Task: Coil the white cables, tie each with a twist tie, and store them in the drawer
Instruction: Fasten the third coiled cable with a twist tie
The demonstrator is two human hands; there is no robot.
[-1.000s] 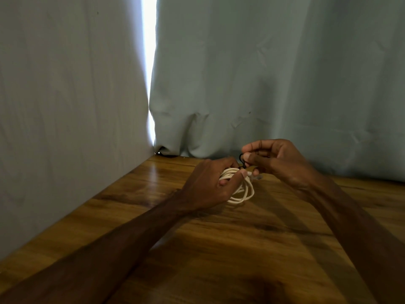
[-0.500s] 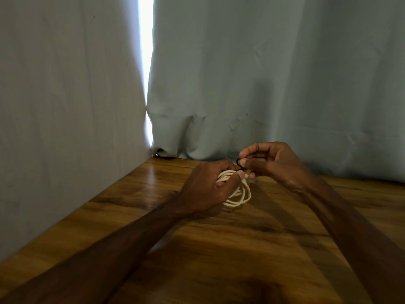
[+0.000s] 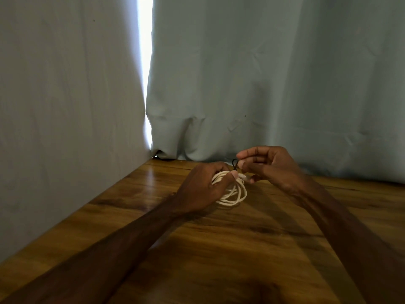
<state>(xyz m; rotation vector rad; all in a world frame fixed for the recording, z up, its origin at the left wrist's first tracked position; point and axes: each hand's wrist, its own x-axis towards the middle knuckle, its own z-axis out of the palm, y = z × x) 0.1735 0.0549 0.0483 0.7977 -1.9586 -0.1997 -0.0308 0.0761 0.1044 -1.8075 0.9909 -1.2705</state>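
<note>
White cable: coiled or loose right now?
Coiled. The white cable forms several stacked loops gripped by the left hand; the right hand pinches a black twist tie at the bundle's top. Whether it's fastened: cannot tell.

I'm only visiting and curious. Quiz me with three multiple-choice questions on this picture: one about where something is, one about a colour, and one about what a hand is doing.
1. Where is the coiled white cable?
A) in the left hand, over the brown wooden table
B) hanging on the curtain
C) inside a drawer

2. What colour is the thin twist tie?
A) red
B) black
C) yellow

3. What is the right hand doing?
A) lying flat
B) pinching the tie
C) hanging idle

Answers:
1. A, since that hand grips the loops.
2. B, since a dark loop shows beside the fingertips.
3. B, since thumb and forefinger meet on the tie.
</note>
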